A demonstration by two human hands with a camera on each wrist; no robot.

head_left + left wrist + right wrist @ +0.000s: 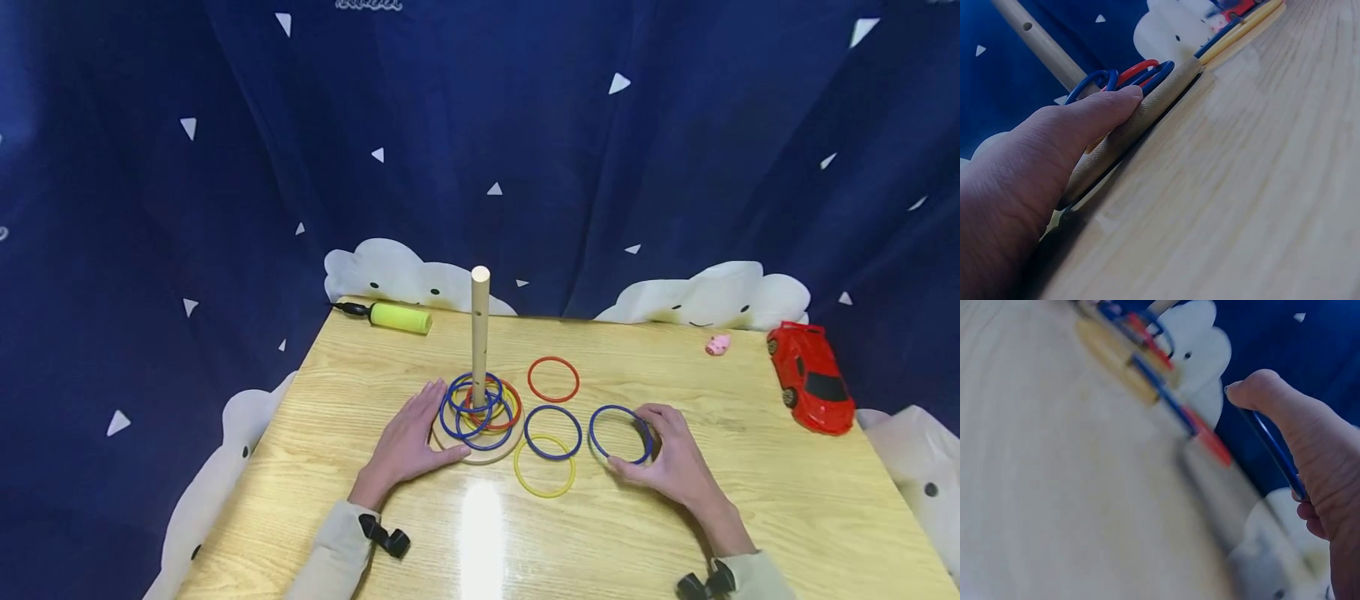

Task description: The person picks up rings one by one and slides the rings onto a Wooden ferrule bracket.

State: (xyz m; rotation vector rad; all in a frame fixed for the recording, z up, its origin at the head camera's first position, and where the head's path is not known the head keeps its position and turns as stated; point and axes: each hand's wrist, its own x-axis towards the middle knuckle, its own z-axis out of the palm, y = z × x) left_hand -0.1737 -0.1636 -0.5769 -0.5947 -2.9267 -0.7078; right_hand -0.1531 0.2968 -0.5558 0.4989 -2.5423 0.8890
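Observation:
A wooden ring-toss stand has a tall upright peg [480, 333] on a round base [487, 457]. Several blue, red and yellow rings lie loosely around the peg's foot. My left hand [405, 442] rests along the base's left side, fingers fairly straight and thumb [1107, 112] laid over the near rim, its tip by the rings. To the right, my right hand [671, 454] holds a blue ring [617, 407] by its right side, between thumb and fingers. In the right wrist view this ring [1272, 447] is tilted and raised off the table.
Between stand and right hand lie a red ring [553, 358], a blue ring [581, 433] and a yellow ring [546, 496]; the last two overlap. Farther back are a yellow-green hand pump [401, 317], a small pink pig [717, 344] and a red toy car [813, 379]. A dark blue curtain [480, 108] hangs behind.

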